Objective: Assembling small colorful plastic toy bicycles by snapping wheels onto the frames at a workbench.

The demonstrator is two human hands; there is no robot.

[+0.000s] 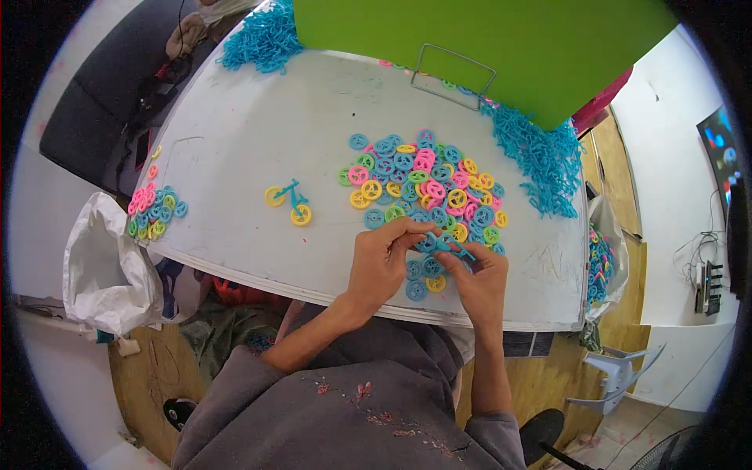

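Close to the table's near edge, my left hand (381,258) pinches a small blue plastic wheel (428,242). My right hand (480,280) grips a blue toy bicycle frame (453,246) between thumb and fingers, and the two parts meet between my hands. The exact contact is partly covered by my fingers. Just beyond lies a heap of blue, pink, yellow and green wheels (424,174). A few loose wheels (417,290) rest below my hands. Off to the left, a toy bicycle (292,201) with a blue frame and two yellow wheels lies on the white table (258,149).
Piles of blue frames stand at the far left (262,37) and far right (540,160). A green board (470,47) with a wire handle rises at the back. More wheels (153,210) sit by the left edge, above a white sack (110,266). Another sack (607,262) holds colourful parts at right.
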